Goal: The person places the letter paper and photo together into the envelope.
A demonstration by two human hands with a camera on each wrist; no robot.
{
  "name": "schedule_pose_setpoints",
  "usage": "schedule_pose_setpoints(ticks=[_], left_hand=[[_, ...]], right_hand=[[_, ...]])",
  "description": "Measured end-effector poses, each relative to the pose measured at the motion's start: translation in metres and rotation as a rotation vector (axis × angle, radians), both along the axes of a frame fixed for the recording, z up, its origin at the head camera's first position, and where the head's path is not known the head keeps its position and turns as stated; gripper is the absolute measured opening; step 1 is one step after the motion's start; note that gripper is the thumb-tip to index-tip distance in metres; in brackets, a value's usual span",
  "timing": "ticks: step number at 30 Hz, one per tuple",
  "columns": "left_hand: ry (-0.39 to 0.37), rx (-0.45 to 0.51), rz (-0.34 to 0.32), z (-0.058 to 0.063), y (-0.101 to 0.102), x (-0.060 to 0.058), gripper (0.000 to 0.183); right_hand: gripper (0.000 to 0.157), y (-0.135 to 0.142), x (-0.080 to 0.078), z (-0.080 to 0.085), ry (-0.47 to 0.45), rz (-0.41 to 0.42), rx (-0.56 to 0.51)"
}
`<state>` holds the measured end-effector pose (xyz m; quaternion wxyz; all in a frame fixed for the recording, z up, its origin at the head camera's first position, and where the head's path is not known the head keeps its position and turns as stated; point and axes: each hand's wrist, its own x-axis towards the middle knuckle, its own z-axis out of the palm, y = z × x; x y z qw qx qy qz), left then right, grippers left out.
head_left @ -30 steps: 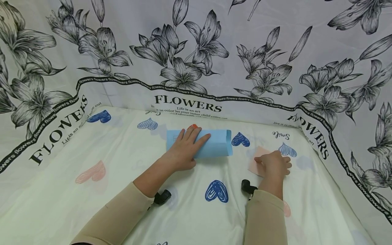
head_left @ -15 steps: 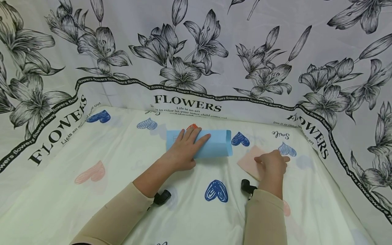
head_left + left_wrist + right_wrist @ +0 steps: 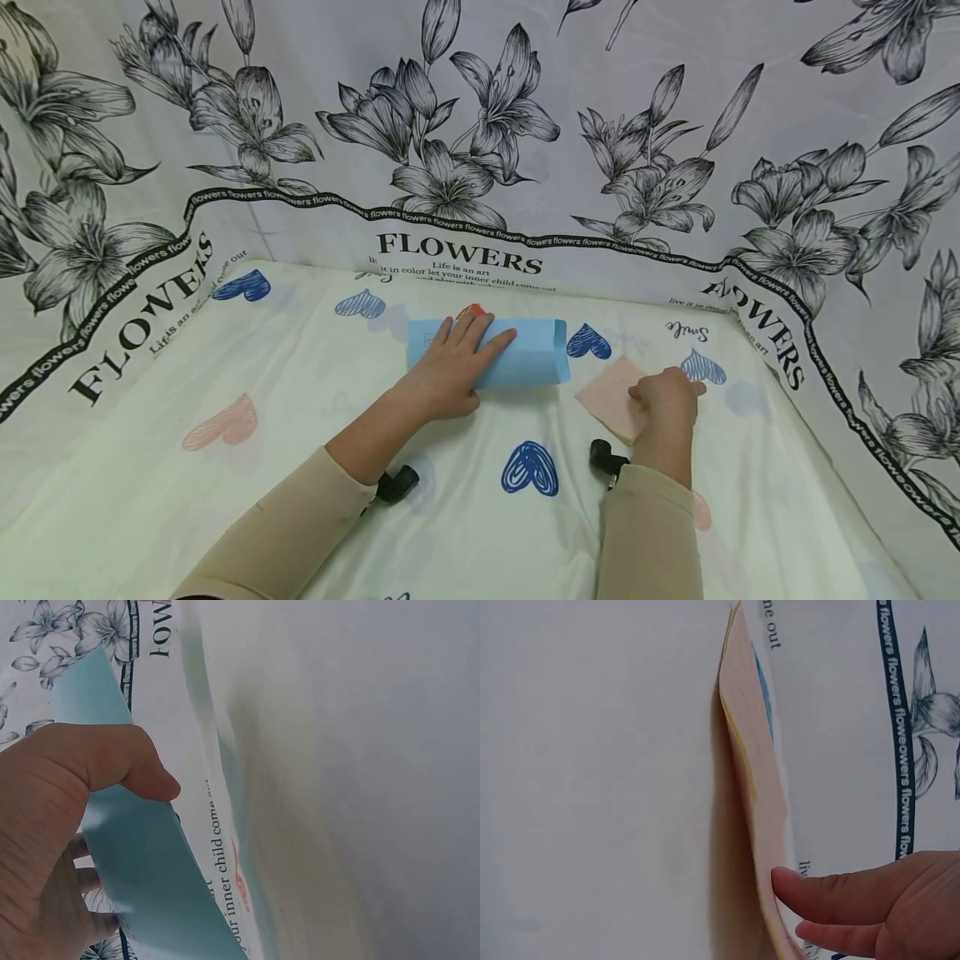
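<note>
In the head view a light blue paper envelope with a small printed box lies across the middle of the cloth. My left hand spreads its fingers over the top of it. In the left wrist view the thumb lies against the near face and the fingertips show behind, so the envelope is held between them. Farther right, my right hand pinches the edge of a folded pink sheet. Faint ruled lines and a yellowish edge show on that sheet in the right wrist view, where its thumb touches it.
White cloth printed with hearts covers the surface. Behind it hangs a flower-printed curtain, with its black lettered band along the bottom. Small black devices sit at the left wrist and the right wrist.
The pink sheet has shifted left, and more of it shows beside my right hand, which has moved only slightly. My left hand and the blue envelope have stayed in place.
</note>
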<state>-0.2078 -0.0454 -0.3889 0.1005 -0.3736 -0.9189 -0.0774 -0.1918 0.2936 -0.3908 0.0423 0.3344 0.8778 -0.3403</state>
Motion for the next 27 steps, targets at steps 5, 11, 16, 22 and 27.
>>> schedule_pose_setpoints(ticks=[5,11,16,22,27], left_hand=[[-0.007,-0.006,0.005,0.0005,0.0007,0.0007,0.099],[-0.013,0.003,0.006,0.0003,0.0009,0.0012,0.099],[-0.018,0.010,0.007,0.0008,0.0011,0.0016,0.099],[-0.024,0.006,0.011,0.0008,0.0013,0.0015,0.099],[-0.033,0.004,0.011,0.0004,0.0019,0.0013,0.100]], right_hand=[[0.062,0.0007,-0.0003,0.0001,-0.009,-0.012,-0.018],[0.062,0.0004,-0.0003,0.0051,-0.049,0.048,-0.001],[0.060,-0.0010,0.0001,0.0074,-0.050,0.057,-0.011],[0.050,-0.0028,0.0008,0.0033,-0.016,0.024,0.031],[0.045,-0.0030,-0.0006,0.0004,-0.029,-0.007,0.041]])
